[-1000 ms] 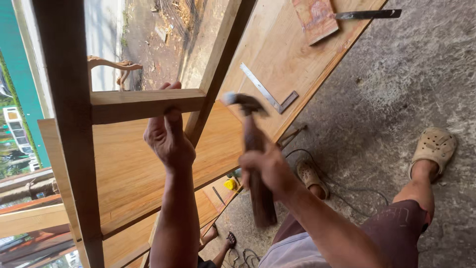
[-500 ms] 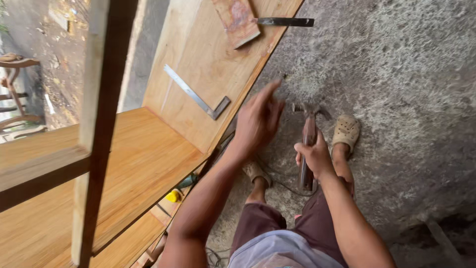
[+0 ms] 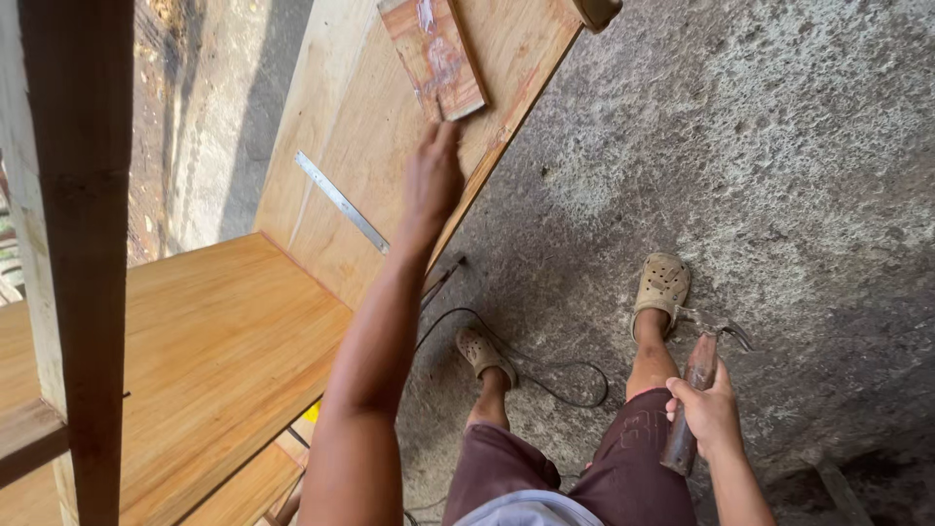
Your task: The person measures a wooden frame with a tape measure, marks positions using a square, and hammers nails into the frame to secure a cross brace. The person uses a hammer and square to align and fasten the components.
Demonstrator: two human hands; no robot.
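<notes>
— What's different from a second ago?

— The left hand has left the crossbar of the wooden frame it was gripping. It now reaches out toward twelve o'clock, fingers extended and loose, holding nothing, its tips just at the near edge of the small reddish board lying on the big plywood sheet.

— And the hammer?

— A second ago it was raised at the frame. Now the right hand has dropped to about four o'clock beside the thigh, fist closed around the hammer handle, head pointing down toward the concrete floor (the claw end shows just past the sandalled foot).

— So the striking has stopped?

— I'd judge so: the tool hangs idle and the free hand is going for something on the sheet. Whether it is touching the reddish board or only nearing it, I can't tell.

— Anything else nearby?

— A metal ruler lies on the plywood at roughly eleven o'clock of the reaching hand's wrist, well clear of the fingers. A black cable loops on the floor between the feet. The frame's upright stands at nine o'clock, untouched now.
</notes>
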